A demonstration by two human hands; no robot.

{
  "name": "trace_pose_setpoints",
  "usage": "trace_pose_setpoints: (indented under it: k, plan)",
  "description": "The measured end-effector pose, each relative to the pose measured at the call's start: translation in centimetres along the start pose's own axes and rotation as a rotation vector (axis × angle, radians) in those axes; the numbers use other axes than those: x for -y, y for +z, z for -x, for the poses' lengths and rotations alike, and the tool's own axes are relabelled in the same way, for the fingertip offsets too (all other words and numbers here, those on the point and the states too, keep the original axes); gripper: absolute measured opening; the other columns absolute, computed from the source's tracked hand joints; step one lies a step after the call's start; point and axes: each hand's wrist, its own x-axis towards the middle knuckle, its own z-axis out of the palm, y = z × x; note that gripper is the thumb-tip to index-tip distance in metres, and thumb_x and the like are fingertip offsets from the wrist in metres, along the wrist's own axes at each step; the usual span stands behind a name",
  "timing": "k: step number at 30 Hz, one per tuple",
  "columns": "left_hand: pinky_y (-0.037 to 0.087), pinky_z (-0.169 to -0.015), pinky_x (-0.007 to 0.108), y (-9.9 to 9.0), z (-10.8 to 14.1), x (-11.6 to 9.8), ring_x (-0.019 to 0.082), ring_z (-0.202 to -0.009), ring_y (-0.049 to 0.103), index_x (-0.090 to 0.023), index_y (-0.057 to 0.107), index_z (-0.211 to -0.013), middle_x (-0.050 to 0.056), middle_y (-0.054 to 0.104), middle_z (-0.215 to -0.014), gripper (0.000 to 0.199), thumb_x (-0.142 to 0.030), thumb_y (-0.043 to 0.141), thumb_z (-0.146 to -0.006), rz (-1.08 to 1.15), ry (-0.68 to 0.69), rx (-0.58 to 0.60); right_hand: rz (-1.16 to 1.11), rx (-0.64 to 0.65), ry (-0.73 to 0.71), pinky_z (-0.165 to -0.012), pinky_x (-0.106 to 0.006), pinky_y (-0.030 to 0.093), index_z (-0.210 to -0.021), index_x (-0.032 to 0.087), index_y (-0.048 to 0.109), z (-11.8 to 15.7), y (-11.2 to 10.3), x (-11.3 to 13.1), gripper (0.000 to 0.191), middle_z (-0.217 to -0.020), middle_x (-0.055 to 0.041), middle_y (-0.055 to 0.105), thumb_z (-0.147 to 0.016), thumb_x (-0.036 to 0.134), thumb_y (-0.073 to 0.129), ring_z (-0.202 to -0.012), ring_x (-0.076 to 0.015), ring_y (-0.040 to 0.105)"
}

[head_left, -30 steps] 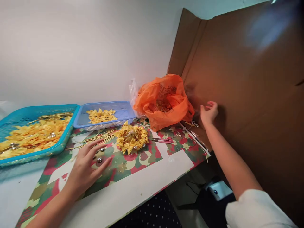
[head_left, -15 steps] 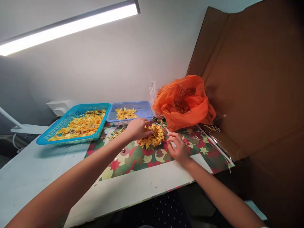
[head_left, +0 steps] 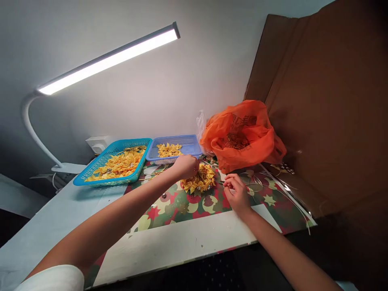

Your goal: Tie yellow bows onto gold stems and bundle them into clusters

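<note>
A clump of yellow star-shaped flowers (head_left: 200, 182) with small silvery beads lies on the patterned table cover (head_left: 188, 208). My left hand (head_left: 187, 166) is at its upper left edge, fingers curled in and partly hidden; what they grip cannot be made out. To the right of the clump, my right hand (head_left: 237, 192) hovers just off it with fingers bent and thumb near the fingertips; nothing clear shows between them. More yellow flowers fill a teal basket (head_left: 113, 180) at the left, and a smaller pile sits in a blue-violet basket (head_left: 190, 145) behind.
An orange plastic bag (head_left: 242, 151) with golden bits inside stands behind my right hand. Thin pale wires lie right of that hand. A cardboard sheet (head_left: 327, 109) rises at the right. A lit lamp (head_left: 112, 60) hangs over the left side.
The view has shifted, so the things appear lower and further right, with more of the lamp showing. My left hand's fingers have curled in more at the flower clump.
</note>
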Motion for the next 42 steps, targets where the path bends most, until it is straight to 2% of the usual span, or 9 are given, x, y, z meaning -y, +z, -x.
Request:
trace_pose_setpoints:
  k: [5, 10, 18, 21, 27, 30, 32, 35, 42]
  plan:
    - [0.044, -0.072, 0.034, 0.3, 0.8, -0.6, 0.023, -0.085, 0.064, -0.020, 0.069, -0.071, 0.007, 0.072, -0.080, 0.015, -0.018, 0.057, -0.080, -0.062, 0.046, -0.109, -0.025, -0.011, 0.014, -0.065, -0.026, 0.044, -0.072, 0.020, 0.053, -0.1, -0.2, 0.1, 0.017, -0.088, -0.0033, 0.057, -0.078, 0.005, 0.048, -0.075, -0.0144, 0.055]
    - [0.043, -0.075, 0.037, -0.3, 1.7, 0.0, 0.025, -0.087, 0.062, -0.019, 0.071, -0.079, 0.010, 0.072, -0.085, 0.021, -0.021, 0.052, -0.087, -0.114, -0.012, -0.253, -0.046, -0.005, 0.021, -0.064, -0.026, 0.044, -0.072, 0.021, 0.053, -0.1, -0.2, 0.3, 0.017, -0.087, -0.0032, 0.057, -0.076, 0.005, 0.048, -0.075, -0.0148, 0.055]
    - [0.043, -0.077, 0.040, -6.6, -0.2, 6.3, 0.028, -0.090, 0.063, -0.020, 0.075, -0.086, 0.009, 0.073, -0.091, 0.023, -0.027, 0.053, -0.085, -0.158, -0.241, -0.447, -0.055, 0.010, 0.053, -0.062, -0.027, 0.043, -0.072, 0.021, 0.053, 0.0, -0.4, 0.6, 0.017, -0.086, -0.0027, 0.057, -0.076, 0.005, 0.048, -0.071, -0.0146, 0.053]
    - [0.044, -0.080, 0.041, -7.6, -1.4, 8.6, 0.029, -0.095, 0.064, -0.019, 0.076, -0.087, 0.011, 0.074, -0.096, 0.024, -0.021, 0.053, -0.083, -0.175, -0.292, -0.450, -0.061, 0.022, 0.058, -0.062, -0.027, 0.043, -0.073, 0.021, 0.053, 0.1, -0.3, 0.5, 0.018, -0.087, -0.0027, 0.057, -0.075, 0.005, 0.047, -0.072, -0.0148, 0.054]
    - [0.046, -0.088, 0.045, -4.9, -4.5, 10.6, 0.032, -0.105, 0.063, -0.014, 0.075, -0.094, 0.015, 0.072, -0.103, 0.026, -0.019, 0.051, -0.088, -0.169, -0.344, -0.370, -0.048, 0.028, 0.065, -0.063, -0.026, 0.043, -0.073, 0.021, 0.053, 0.1, 0.0, 0.4, 0.017, -0.085, -0.0026, 0.057, -0.076, 0.005, 0.047, -0.073, -0.0151, 0.054]
    - [0.050, -0.092, 0.046, -2.6, -6.0, 10.7, 0.027, -0.106, 0.062, -0.013, 0.068, -0.107, 0.012, 0.067, -0.111, 0.023, -0.028, 0.056, -0.093, -0.152, -0.377, -0.308, -0.051, 0.019, 0.062, -0.062, -0.026, 0.043, -0.072, 0.021, 0.053, 0.1, 0.1, 0.2, 0.017, -0.085, -0.0027, 0.058, -0.076, 0.005, 0.047, -0.073, -0.0153, 0.055]
    - [0.054, -0.089, 0.045, -1.2, -6.8, 10.5, 0.023, -0.105, 0.063, -0.016, 0.060, -0.121, 0.010, 0.062, -0.122, 0.033, -0.034, 0.059, -0.093, -0.134, -0.395, -0.275, -0.055, 0.018, 0.065, -0.061, -0.026, 0.044, -0.072, 0.021, 0.052, 0.1, 0.2, 0.1, 0.017, -0.083, -0.0026, 0.058, -0.076, 0.005, 0.047, -0.073, -0.0155, 0.055]
    - [0.055, -0.087, 0.044, 0.3, -7.6, 10.3, 0.023, -0.104, 0.063, -0.017, 0.058, -0.124, 0.011, 0.060, -0.125, 0.035, -0.034, 0.059, -0.094, -0.110, -0.403, -0.249, -0.065, 0.018, 0.068, -0.061, -0.026, 0.044, -0.072, 0.021, 0.052, 0.1, 0.4, -0.1, 0.018, -0.082, -0.0024, 0.057, -0.075, 0.005, 0.046, -0.073, -0.0155, 0.056]
    - [0.054, -0.089, 0.045, -0.5, -7.6, 11.7, 0.023, -0.104, 0.063, -0.017, 0.060, -0.119, 0.010, 0.062, -0.122, 0.031, -0.035, 0.058, -0.094, -0.102, -0.424, -0.293, -0.075, 0.044, 0.059, -0.062, -0.026, 0.045, -0.071, 0.022, 0.052, 0.1, 0.6, -0.1, 0.017, -0.082, -0.0021, 0.057, -0.076, 0.006, 0.046, -0.074, -0.0152, 0.056]
